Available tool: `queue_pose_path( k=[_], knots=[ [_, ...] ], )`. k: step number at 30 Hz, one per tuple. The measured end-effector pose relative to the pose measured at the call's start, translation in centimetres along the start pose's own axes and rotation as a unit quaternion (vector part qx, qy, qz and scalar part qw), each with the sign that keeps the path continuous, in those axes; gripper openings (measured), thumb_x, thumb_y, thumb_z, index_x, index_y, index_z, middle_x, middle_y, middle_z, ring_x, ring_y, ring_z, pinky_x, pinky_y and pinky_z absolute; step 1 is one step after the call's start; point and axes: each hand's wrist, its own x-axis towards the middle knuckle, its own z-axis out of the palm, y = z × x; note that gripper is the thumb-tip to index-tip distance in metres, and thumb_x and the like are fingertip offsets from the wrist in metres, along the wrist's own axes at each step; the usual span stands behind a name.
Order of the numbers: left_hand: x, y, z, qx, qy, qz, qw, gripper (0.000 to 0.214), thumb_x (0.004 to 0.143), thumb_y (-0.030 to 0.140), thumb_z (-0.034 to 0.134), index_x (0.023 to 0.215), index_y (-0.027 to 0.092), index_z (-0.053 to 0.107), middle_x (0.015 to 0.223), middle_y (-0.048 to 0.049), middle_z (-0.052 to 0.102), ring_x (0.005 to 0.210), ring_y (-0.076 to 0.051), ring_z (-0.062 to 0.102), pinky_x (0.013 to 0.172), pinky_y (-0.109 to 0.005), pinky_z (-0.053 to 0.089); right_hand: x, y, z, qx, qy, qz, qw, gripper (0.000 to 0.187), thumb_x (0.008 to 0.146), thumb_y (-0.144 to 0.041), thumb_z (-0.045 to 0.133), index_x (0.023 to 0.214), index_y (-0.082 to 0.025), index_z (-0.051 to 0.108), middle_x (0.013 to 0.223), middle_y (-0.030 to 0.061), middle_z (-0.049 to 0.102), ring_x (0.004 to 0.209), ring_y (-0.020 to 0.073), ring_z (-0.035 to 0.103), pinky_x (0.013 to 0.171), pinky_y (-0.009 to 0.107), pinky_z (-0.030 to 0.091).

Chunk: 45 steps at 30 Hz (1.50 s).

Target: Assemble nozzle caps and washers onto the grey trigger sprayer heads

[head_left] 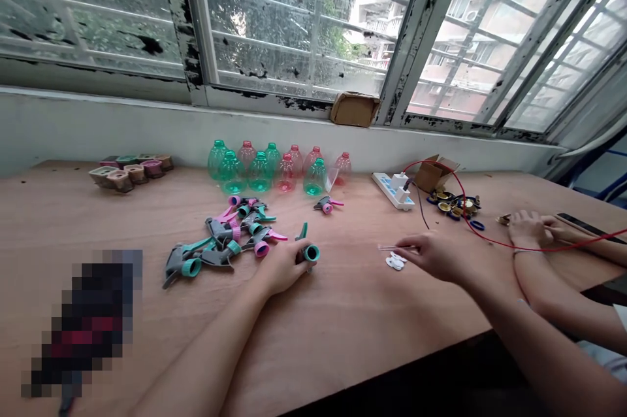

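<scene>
My left hand (281,266) is closed round a grey and teal spray trigger head (311,253), its round teal collar facing up toward me. Tweezers (388,248) are pinched in my right hand (431,255), their tips just above a small pile of flat white washers (396,262) on the table. Whether the tips grip a washer, I cannot tell. To the left of my left hand lies a loose heap of spray trigger heads (220,253) with teal or pink collars. One pink-collared trigger head (328,205) sits apart, farther back.
Several green bottles (259,172) and pink bottles (285,175) stand along the wall. A power strip (393,192), red cable (509,246) and gold-and-blue parts (455,204) are at right, near a co-worker's hands (529,229). Small containers (130,172) sit at left, above a blurred dark object (88,325).
</scene>
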Motion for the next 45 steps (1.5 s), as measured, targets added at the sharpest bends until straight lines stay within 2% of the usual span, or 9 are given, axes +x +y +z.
queue_pose_path(
  k=[6, 9, 14, 19, 24, 29, 33, 39, 45],
  knots=[
    [0.1, -0.1, 0.0, 0.024, -0.007, 0.010, 1.000, 0.008, 0.079, 0.025, 0.055, 0.081, 0.020, 0.061, 0.066, 0.0020, 0.058, 0.060, -0.013, 0.050, 0.055, -0.023, 0.031, 0.1, 4.0, -3.3, -0.179, -0.083, -0.027, 0.980, 0.024, 0.082, -0.036, 0.058, 0.065, -0.025, 0.072, 0.072, 0.0073, 0.071, 0.067, 0.0195, 0.062, 0.057, 0.029, 0.031],
    [0.1, 0.1, -0.1, 0.027, -0.008, 0.004, 1.000, 0.009, 0.079, 0.026, 0.056, 0.082, 0.020, 0.062, 0.065, 0.0022, 0.057, 0.059, -0.013, 0.050, 0.054, -0.022, 0.030, 0.6, 3.9, -3.7, -0.193, -0.070, -0.023, 0.978, 0.026, 0.081, -0.033, 0.059, 0.060, -0.023, 0.069, 0.069, 0.0072, 0.070, 0.064, 0.0186, 0.061, 0.056, 0.029, 0.029],
    [0.0, 0.4, -0.2, 0.043, -0.003, 0.002, 0.999, 0.011, 0.079, 0.028, 0.056, 0.082, 0.020, 0.063, 0.066, 0.0013, 0.059, 0.060, -0.014, 0.052, 0.055, -0.023, 0.032, 2.2, 2.8, -3.9, -0.096, 0.008, 0.025, 0.995, 0.027, 0.082, -0.046, 0.058, 0.084, -0.025, 0.074, 0.076, 0.0058, 0.071, 0.068, 0.0189, 0.061, 0.057, 0.028, 0.033],
    [-0.1, 0.6, -0.3, 0.155, 0.037, 0.021, 0.987, 0.026, 0.078, 0.019, 0.055, 0.099, 0.026, 0.068, 0.076, -0.0011, 0.066, 0.069, -0.018, 0.058, 0.061, -0.025, 0.035, 6.1, 0.1, -0.4, 0.082, 0.016, 0.049, 0.995, 0.032, 0.078, -0.043, 0.059, 0.088, -0.017, 0.074, 0.066, 0.0028, 0.066, 0.057, 0.0147, 0.055, 0.052, 0.025, 0.034],
    [-0.2, 0.6, -3.4, 0.311, 0.162, -0.009, 0.937, 0.035, 0.081, 0.014, 0.049, 0.109, 0.025, 0.067, 0.098, -0.0083, 0.062, 0.092, -0.025, 0.055, 0.078, -0.034, 0.039, 10.7, -4.0, 4.8, 0.255, 0.048, 0.067, 0.963, 0.038, 0.087, -0.039, 0.044, 0.097, -0.017, 0.073, 0.057, -0.0026, 0.057, 0.049, 0.0113, 0.045, 0.049, 0.023, 0.031],
    [-1.0, -0.9, -6.0, 0.423, 0.222, -0.171, 0.862, 0.032, 0.083, 0.019, 0.047, 0.106, 0.024, 0.068, 0.112, -0.0132, 0.055, 0.102, -0.032, 0.047, 0.082, -0.043, 0.039, 14.1, -7.0, 8.3, 0.253, 0.173, 0.117, 0.945, 0.038, 0.078, -0.049, 0.058, 0.094, -0.018, 0.070, 0.074, 0.0013, 0.065, 0.067, 0.0159, 0.057, 0.057, 0.023, 0.036],
    [-1.3, -1.6, -5.6, 0.440, 0.221, -0.210, 0.845, 0.036, 0.082, 0.017, 0.046, 0.110, 0.024, 0.066, 0.125, -0.0139, 0.051, 0.111, -0.033, 0.045, 0.087, -0.047, 0.038, 16.0, -7.6, 10.2, 0.208, 0.207, 0.163, 0.942, 0.033, 0.069, -0.046, 0.069, 0.088, -0.019, 0.069, 0.092, 0.0073, 0.068, 0.079, 0.0191, 0.060, 0.062, 0.024, 0.038],
    [-1.1, -0.1, -4.5, 0.390, 0.269, -0.086, 0.876, 0.031, 0.083, 0.022, 0.051, 0.111, 0.022, 0.064, 0.129, -0.0135, 0.050, 0.120, -0.033, 0.042, 0.098, -0.049, 0.033, 15.4, -6.9, 10.7, 0.241, 0.189, 0.136, 0.942, 0.024, 0.075, -0.035, 0.062, 0.089, -0.017, 0.068, 0.085, 0.0069, 0.070, 0.077, 0.0177, 0.062, 0.066, 0.025, 0.043],
    [-0.8, 1.3, -1.4, 0.192, 0.132, 0.036, 0.972, 0.028, 0.086, 0.024, 0.050, 0.112, 0.023, 0.062, 0.116, -0.0071, 0.062, 0.105, -0.024, 0.056, 0.092, -0.037, 0.042, 9.4, -8.4, 9.6, 0.375, 0.150, -0.028, 0.914, 0.031, 0.071, -0.036, 0.069, 0.094, -0.017, 0.063, 0.082, 0.0020, 0.068, 0.060, 0.0108, 0.056, 0.054, 0.020, 0.042]
  ],
)
